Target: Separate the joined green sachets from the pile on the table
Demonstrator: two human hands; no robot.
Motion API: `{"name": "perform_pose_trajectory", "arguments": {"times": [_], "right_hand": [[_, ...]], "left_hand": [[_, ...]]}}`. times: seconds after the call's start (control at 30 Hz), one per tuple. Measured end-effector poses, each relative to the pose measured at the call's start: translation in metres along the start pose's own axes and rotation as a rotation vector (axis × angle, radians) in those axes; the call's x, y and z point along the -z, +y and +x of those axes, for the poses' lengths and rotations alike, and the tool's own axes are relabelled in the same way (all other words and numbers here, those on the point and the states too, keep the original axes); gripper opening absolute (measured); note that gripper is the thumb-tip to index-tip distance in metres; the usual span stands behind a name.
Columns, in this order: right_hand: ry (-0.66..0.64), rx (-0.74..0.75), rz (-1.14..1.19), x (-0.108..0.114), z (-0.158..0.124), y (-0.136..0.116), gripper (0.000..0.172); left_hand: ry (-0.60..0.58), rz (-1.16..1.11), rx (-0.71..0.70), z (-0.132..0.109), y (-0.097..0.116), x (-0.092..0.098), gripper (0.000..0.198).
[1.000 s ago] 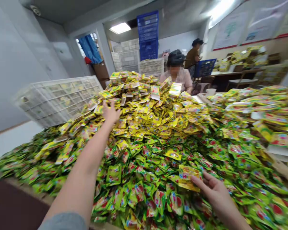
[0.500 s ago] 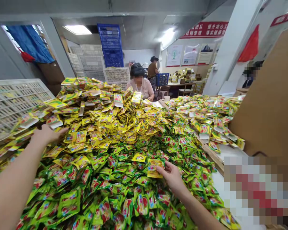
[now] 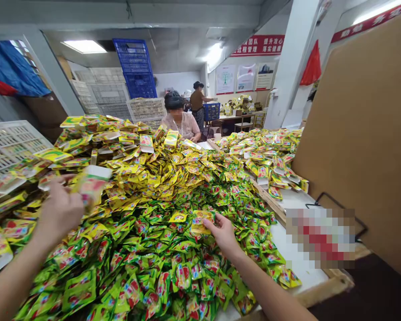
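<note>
My left hand (image 3: 60, 207) grips a small box (image 3: 92, 185), smeared by motion, with its white flap standing open at the top. It hovers over the left side of the heap. My right hand (image 3: 223, 234) pinches a yellow sachet (image 3: 200, 222) between thumb and fingers, above the green part of the pile. Green sachets (image 3: 143, 249) with red fruit pictures cover the near table. Yellow sachets (image 3: 153, 176) lie heaped behind them. Flat yellow boxes (image 3: 53, 155), many with open flaps, are piled at the back left.
A white plastic crate (image 3: 15, 147) stands at the left. More boxes (image 3: 267, 154) lie beyond a wooden strip (image 3: 267, 196) on the right, beside a tall cardboard sheet (image 3: 354, 133). One person (image 3: 182, 120) sits across the table; another (image 3: 198, 104) stands farther back.
My left hand has lifted off the pile with a box in it. My right hand keeps its sachet. The whole view has swung to the right.
</note>
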State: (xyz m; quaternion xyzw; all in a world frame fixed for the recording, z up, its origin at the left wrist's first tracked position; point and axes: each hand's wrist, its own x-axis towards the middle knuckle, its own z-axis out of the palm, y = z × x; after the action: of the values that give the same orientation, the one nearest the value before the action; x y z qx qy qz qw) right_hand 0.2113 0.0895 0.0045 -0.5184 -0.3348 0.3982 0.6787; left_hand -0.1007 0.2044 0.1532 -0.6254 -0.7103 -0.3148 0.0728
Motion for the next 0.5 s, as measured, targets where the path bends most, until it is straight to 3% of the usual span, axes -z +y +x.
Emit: {"name": "perform_pose_trajectory", "arguments": {"times": [0.03, 0.13, 0.17, 0.23, 0.33, 0.5], "right_hand": [[0.023, 0.01, -0.003, 0.001, 0.002, 0.0, 0.036], [0.089, 0.051, 0.005, 0.006, 0.007, -0.005, 0.037], [0.105, 0.065, 0.017, 0.008, 0.007, -0.009, 0.039], [0.141, 0.127, 0.039, 0.013, 0.005, -0.016, 0.039], [0.16, 0.325, -0.006, 0.017, -0.005, -0.024, 0.029], [-0.015, 0.633, -0.32, 0.017, -0.02, -0.027, 0.018]], "left_hand": [[-0.098, -0.087, -0.039, -0.024, 0.016, -0.004, 0.056], [-0.352, -0.241, -0.404, -0.1, 0.054, -0.022, 0.073], [-0.362, -0.268, -0.497, -0.123, 0.063, -0.03, 0.075], [-0.36, -0.295, -0.577, -0.156, 0.074, -0.048, 0.058], [-0.319, -0.281, -0.505, -0.18, 0.082, -0.074, 0.044], [-0.286, -0.353, -0.475, -0.194, 0.08, -0.101, 0.046]]}}
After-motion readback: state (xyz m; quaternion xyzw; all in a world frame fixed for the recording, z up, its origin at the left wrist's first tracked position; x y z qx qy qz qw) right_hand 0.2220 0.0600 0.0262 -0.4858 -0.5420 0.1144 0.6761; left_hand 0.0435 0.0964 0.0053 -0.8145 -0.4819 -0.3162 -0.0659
